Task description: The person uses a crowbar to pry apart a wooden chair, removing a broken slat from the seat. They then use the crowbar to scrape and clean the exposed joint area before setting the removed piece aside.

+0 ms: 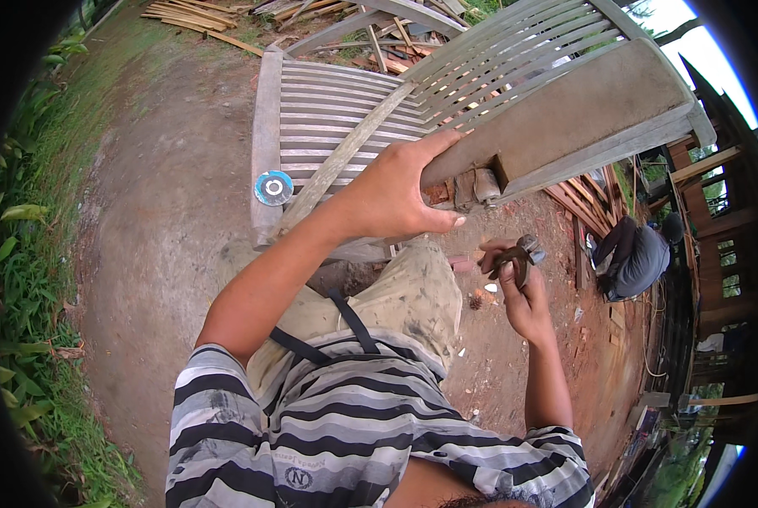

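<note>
My left hand [400,190] grips the near end of a thick, weathered wooden board [582,110], fingers over the top and thumb below. A notch in that end holds a worn greyish piece [477,187], whose kind I cannot make out. The board lies along a grey slatted wooden bench [337,110] in front of me. Lower right, my right hand [523,296] is closed round a dark tool with a rounded metal head [527,251]. It is held just below the notched end, apart from the board. Its exact kind is unclear.
A blue abrasive disc [273,188] rests on the bench's left rail. Scrap wood strips [197,17] lie at the back, and planks [586,203] at the right. Another person [637,258] crouches there by a wooden structure. Green plants [36,279] line the left edge.
</note>
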The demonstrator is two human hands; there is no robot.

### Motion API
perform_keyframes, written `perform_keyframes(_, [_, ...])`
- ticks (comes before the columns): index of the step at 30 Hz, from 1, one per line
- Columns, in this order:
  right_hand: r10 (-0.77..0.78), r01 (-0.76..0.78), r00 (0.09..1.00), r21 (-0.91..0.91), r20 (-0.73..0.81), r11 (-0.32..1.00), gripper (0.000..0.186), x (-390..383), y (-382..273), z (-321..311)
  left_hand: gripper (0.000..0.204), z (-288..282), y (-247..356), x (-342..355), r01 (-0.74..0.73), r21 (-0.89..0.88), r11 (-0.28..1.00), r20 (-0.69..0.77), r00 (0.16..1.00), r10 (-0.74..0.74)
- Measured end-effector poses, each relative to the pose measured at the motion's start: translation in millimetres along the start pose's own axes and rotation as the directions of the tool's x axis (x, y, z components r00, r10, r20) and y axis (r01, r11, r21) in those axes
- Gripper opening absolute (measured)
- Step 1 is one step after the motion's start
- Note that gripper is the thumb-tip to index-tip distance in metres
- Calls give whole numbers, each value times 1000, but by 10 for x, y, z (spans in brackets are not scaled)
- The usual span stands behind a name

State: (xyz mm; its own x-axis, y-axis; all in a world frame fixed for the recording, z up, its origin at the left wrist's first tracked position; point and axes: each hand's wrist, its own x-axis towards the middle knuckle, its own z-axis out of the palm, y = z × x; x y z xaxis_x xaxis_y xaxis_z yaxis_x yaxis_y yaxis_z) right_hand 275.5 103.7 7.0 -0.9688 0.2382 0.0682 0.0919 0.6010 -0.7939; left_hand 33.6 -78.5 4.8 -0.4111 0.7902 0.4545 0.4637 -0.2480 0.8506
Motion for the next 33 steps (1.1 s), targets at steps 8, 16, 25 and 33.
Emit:
perform_keyframes(8, [252,-476,879,774,406,417,76,-910,243,1115,95,-26,28,-3,46,-17,999,30,999,-46])
perform_keyframes(16, [273,-377,924,534,267,757,51,-791,193,406,93,-5,110,-14,96,-53,994,13,995,-96])
perform_keyframes(25, [-8,96,805,-118,593,988,47,551,-451,-901,88,29,106,37,37,-117,993,35,999,-33])
perform_keyframes(33, [76,198,554,-221,829,955,45,1276,-734,-1178,92,46,57,58,5,-132,991,23,1000,-2])
